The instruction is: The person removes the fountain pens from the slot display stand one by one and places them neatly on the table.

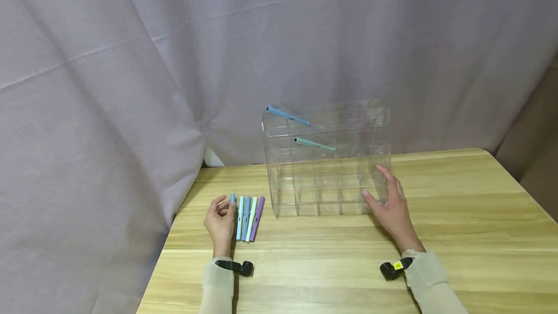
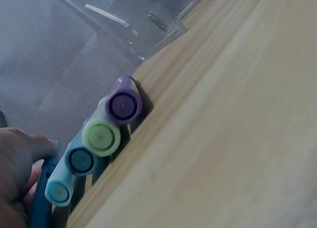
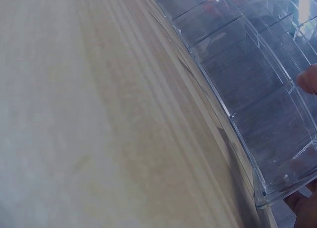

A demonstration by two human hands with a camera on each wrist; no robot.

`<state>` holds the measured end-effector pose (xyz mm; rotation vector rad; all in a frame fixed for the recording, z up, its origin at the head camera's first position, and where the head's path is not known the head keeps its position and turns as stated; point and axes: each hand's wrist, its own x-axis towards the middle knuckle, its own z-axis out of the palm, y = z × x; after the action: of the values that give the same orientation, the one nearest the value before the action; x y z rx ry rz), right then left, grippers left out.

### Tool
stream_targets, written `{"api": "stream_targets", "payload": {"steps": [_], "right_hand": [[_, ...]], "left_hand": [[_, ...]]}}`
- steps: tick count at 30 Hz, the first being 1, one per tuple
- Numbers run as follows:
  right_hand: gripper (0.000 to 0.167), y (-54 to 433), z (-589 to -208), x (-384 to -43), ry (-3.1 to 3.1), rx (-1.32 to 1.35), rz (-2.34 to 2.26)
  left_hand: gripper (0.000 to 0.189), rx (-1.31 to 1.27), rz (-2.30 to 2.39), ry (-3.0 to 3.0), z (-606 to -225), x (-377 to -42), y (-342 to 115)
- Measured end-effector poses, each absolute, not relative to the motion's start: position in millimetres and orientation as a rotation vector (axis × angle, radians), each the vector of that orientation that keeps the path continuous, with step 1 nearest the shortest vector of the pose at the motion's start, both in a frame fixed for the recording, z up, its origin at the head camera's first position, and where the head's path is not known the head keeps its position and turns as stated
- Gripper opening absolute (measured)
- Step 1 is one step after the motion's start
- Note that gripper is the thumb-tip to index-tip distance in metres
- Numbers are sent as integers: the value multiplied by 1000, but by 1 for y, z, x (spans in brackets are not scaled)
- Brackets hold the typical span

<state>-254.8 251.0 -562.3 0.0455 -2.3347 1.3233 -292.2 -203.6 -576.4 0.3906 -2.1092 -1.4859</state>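
My left hand [image 1: 220, 224] pinches a blue pen [image 1: 232, 198] between thumb and fingers, at the left end of a row of pens. Beside it on the table lie a pale aqua pen [image 1: 240, 218], a blue pen [image 1: 246, 218], a pale green pen [image 1: 252, 219] and a purple pen [image 1: 257, 219]. A clear compartment rack [image 1: 327, 203] stands upright to their right. My right hand [image 1: 394, 210] holds the rack's right side, with the thumb [image 3: 308, 79] at the front and fingers [image 3: 302, 203] along the outer side wall.
In the rack's upper left part, a blue pen [image 1: 287, 116] pokes out of the top row and a green pen [image 1: 315, 144] out of a lower one. Behind the wooden table [image 1: 331, 275] hangs a grey curtain [image 1: 283, 38].
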Motion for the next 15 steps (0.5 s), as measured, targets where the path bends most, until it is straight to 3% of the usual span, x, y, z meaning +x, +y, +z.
{"api": "stream_targets", "payload": {"steps": [15], "right_hand": [[86,251,-565,-257,-2305,59,1299]], "left_hand": [[28,411,-1293,-2271,-576,-292,-199]]}}
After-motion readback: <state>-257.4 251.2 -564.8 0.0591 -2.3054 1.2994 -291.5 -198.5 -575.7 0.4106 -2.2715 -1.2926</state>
